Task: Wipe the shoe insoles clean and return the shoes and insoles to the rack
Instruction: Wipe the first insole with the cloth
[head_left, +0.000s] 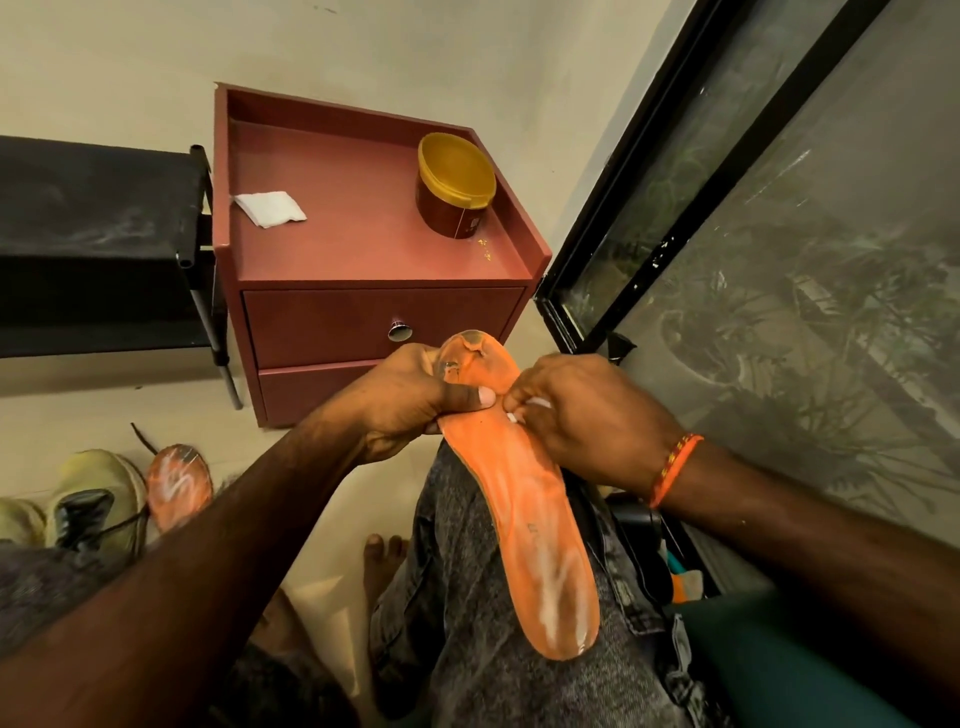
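Note:
An orange insole (535, 525) with whitish smears lies along my right thigh, its toe end raised toward the drawer. My left hand (410, 400) grips that toe end, thumb pressed on top. My right hand (582, 415) is closed on a small white wipe (530, 408) held against the insole beside the left thumb. A second orange insole (179, 483) lies on the floor at the left, leaning on a yellow-green shoe (93, 499) with dark laces. A second shoe (18, 519) shows at the left edge.
A reddish bedside cabinet (363, 249) stands ahead, carrying a folded white tissue (270, 208) and a jar with a yellow lid (454, 187). The black shoe rack (98, 244) is at the left. A glass door with a black frame (675, 171) runs along the right.

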